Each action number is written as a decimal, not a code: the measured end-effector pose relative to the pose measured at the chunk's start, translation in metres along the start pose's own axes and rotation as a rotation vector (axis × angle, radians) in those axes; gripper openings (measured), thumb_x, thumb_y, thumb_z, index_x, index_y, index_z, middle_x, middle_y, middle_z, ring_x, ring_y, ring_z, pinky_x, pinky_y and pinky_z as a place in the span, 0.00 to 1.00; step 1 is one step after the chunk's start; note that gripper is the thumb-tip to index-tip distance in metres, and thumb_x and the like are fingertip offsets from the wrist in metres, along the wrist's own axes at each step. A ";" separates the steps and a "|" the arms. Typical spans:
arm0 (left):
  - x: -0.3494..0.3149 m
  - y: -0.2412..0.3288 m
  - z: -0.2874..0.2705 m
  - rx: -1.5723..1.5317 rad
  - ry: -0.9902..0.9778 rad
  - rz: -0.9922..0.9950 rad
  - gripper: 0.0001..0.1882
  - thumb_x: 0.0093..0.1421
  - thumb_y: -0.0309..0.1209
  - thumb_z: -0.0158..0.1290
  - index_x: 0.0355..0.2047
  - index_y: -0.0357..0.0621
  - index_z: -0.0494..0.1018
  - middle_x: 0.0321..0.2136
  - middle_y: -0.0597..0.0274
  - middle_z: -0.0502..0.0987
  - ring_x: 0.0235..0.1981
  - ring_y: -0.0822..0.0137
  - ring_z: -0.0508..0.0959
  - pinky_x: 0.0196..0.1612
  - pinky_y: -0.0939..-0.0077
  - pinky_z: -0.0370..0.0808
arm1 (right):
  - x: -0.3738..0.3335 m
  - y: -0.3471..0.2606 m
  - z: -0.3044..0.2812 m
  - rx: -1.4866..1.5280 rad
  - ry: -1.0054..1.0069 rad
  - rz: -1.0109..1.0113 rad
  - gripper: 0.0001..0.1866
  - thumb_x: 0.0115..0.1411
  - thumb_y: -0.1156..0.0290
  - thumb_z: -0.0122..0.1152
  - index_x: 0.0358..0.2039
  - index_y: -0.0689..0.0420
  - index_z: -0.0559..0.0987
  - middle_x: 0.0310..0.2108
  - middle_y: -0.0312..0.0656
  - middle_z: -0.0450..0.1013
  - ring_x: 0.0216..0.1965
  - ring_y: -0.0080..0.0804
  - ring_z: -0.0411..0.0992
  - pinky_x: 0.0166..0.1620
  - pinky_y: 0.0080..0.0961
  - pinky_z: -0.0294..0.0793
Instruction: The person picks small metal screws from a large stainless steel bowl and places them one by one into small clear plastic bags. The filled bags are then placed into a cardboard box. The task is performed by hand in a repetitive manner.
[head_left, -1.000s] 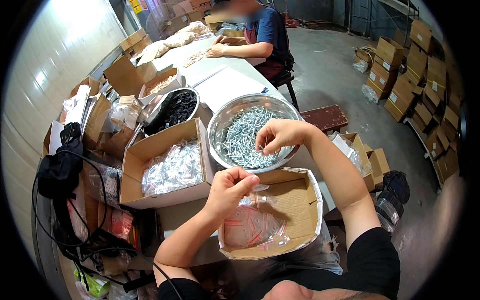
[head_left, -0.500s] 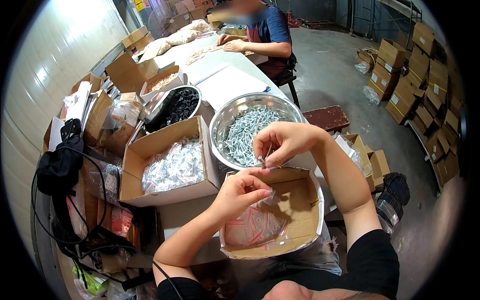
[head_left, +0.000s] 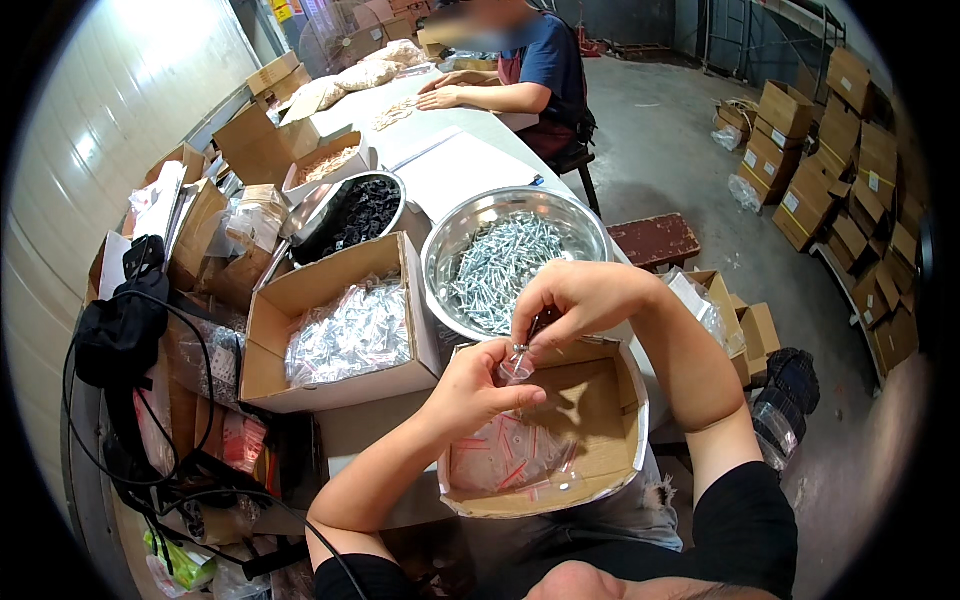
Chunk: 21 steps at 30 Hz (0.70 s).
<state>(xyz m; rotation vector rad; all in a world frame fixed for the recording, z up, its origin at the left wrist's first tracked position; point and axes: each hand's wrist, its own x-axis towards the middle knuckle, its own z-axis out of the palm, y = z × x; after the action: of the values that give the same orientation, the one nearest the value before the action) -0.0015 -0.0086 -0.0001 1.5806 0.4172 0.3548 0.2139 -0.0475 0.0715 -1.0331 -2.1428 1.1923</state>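
Observation:
Over the near cardboard tray (head_left: 628, 420), my left hand (head_left: 465, 392) grips a small clear plastic bag (head_left: 515, 371) between thumb and fingers. My right hand (head_left: 582, 300) pinches a few small metal screws (head_left: 520, 349) right at the mouth of that bag. Flat clear bags with red strips (head_left: 505, 450) lie in the left part of the tray below. Just beyond my right hand stands a steel bowl (head_left: 436, 290) holding many silvery screws (head_left: 505, 258). My fingertips partly hide the screws I hold.
To the left, a cardboard box (head_left: 275, 385) holds many filled bags (head_left: 350, 335). Behind it sit a bowl of black parts (head_left: 360, 212) and a box of tan pieces (head_left: 325, 165). A co-worker (head_left: 545, 75) handles pieces at the far table end. A reddish bench (head_left: 655, 242) stands right.
My right hand has moved down and inward with the screws, to the bag's mouth. The bag, held by my left hand, has come up and now gapes. The co-worker's hands have shifted left.

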 end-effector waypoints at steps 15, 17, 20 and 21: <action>0.002 0.002 0.007 0.054 0.100 0.122 0.16 0.50 0.22 0.63 0.39 0.38 0.73 0.36 0.64 0.73 0.38 0.73 0.73 0.43 0.76 0.71 | 0.004 -0.013 0.022 -0.285 0.161 -0.104 0.09 0.44 0.74 0.65 0.28 0.59 0.83 0.26 0.47 0.75 0.31 0.43 0.75 0.36 0.32 0.73; 0.002 0.001 0.007 0.191 0.142 0.173 0.15 0.50 0.22 0.63 0.38 0.37 0.73 0.34 0.63 0.73 0.38 0.72 0.73 0.42 0.76 0.72 | 0.004 -0.011 0.024 -0.314 0.158 -0.117 0.08 0.44 0.74 0.64 0.28 0.59 0.82 0.25 0.48 0.75 0.30 0.45 0.75 0.36 0.34 0.73; -0.001 0.005 0.007 0.407 0.186 0.203 0.13 0.50 0.23 0.62 0.37 0.36 0.74 0.33 0.60 0.75 0.37 0.72 0.75 0.42 0.74 0.73 | 0.004 -0.011 0.028 -0.335 0.141 -0.089 0.09 0.43 0.74 0.65 0.28 0.60 0.82 0.26 0.48 0.75 0.30 0.45 0.75 0.36 0.34 0.73; -0.001 0.005 0.007 0.430 0.180 0.179 0.13 0.50 0.24 0.62 0.36 0.37 0.75 0.33 0.59 0.75 0.38 0.72 0.75 0.41 0.74 0.74 | 0.005 -0.011 0.029 -0.337 0.146 -0.075 0.09 0.43 0.75 0.65 0.29 0.60 0.81 0.26 0.49 0.75 0.30 0.45 0.75 0.36 0.34 0.73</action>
<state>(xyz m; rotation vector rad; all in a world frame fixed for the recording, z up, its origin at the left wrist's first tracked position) 0.0007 -0.0152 0.0049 2.0205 0.5159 0.5758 0.1864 -0.0617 0.0663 -1.1282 -2.2893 0.7110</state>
